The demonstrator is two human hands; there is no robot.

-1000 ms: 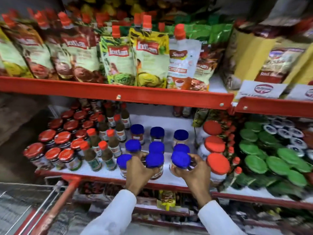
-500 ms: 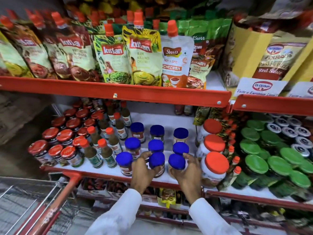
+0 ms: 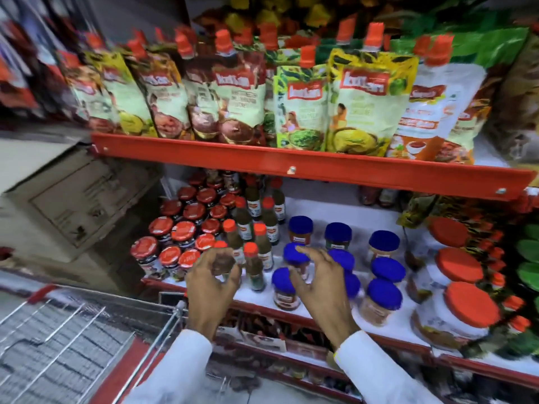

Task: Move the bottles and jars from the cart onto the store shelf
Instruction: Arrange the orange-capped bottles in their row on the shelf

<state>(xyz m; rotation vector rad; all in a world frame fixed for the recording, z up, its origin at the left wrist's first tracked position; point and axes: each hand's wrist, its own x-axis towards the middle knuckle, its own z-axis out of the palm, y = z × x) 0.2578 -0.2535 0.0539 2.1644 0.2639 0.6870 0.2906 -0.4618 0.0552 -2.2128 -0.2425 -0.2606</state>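
Note:
Several blue-capped jars stand in rows on the white shelf with its red front edge. My left hand hovers in front of the small red-capped bottles, fingers curled and apart, holding nothing. My right hand is spread over the left blue-capped jars, covering part of them, with nothing in its grip. The wire cart with red trim sits at the lower left; no jars are visible inside it.
Red-lidded jars fill the shelf's left end; large orange-lidded jars and green lids stand at the right. Sauce pouches line the red upper shelf. A cardboard box lies at the left.
Both hands have let go of the two front blue-capped jars, which now stand on the shelf, and have drawn back toward the left. The view has swung left.

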